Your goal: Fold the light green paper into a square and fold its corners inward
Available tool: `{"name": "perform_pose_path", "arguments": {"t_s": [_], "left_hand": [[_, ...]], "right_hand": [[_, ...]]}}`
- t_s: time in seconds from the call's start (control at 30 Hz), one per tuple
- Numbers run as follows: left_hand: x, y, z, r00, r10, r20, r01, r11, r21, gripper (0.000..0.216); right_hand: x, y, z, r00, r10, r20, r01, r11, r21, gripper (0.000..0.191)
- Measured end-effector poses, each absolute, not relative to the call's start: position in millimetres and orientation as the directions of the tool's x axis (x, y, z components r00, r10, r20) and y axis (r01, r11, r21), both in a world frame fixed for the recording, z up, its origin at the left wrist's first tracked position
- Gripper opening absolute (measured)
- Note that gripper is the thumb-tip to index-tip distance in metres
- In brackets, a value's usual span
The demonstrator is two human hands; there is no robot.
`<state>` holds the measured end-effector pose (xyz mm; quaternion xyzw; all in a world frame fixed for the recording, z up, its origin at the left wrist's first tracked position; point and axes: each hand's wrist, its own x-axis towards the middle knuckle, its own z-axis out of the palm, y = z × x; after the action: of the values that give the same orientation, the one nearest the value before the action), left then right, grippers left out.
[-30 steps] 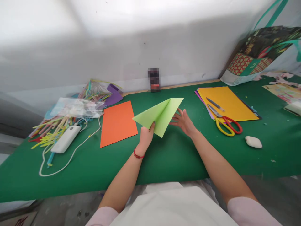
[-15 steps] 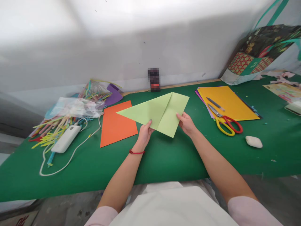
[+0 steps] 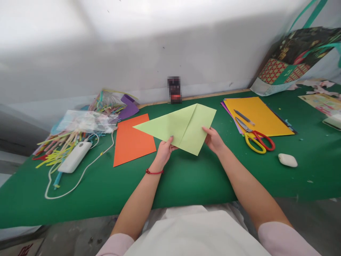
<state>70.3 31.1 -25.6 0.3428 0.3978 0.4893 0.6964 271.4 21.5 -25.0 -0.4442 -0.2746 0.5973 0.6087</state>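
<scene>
A light green sheet of paper (image 3: 173, 124), folded to a long point on the left with a broad strip on the right, is held up above the table. My left hand (image 3: 165, 151) grips its lower edge, thumb on top and fingers underneath. At the right edge, my right hand (image 3: 213, 139) pinches the strip, its thumb on the upper face and the other fingers mostly hidden behind. The paper's pointed tip overlaps an orange sheet (image 3: 133, 145) that lies flat on the table.
On the green table (image 3: 186, 185), scissors (image 3: 252, 137) and a grey pen-like tool (image 3: 243, 117) rest on yellow paper (image 3: 269, 113). A white case (image 3: 287, 160) lies nearby. To the left are a white power bank (image 3: 75, 157), its cable and many paper strips (image 3: 50, 153). A patterned bag (image 3: 287, 67) stands back right.
The green paper has shifted slightly to the right. My right hand has moved a little the same way, and my left hand stays almost where it was.
</scene>
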Motion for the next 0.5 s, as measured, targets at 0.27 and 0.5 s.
{"name": "perform_pose_path", "arguments": {"t_s": [0.27,0.5], "left_hand": [[74.6,29.7,-29.5,0.128,0.973,-0.19,-0.167,0.21,0.963,0.03],[74.8,29.7,-30.8,0.104,0.986,-0.129,-0.156,0.144,0.977,0.028]], "right_hand": [[265.9,15.8,-23.2,0.097,0.975,-0.198,-0.387,-0.146,-0.91,0.049],[266.6,12.7,-21.1,-0.148,0.987,-0.062,-0.374,-0.114,-0.92,0.061]]}}
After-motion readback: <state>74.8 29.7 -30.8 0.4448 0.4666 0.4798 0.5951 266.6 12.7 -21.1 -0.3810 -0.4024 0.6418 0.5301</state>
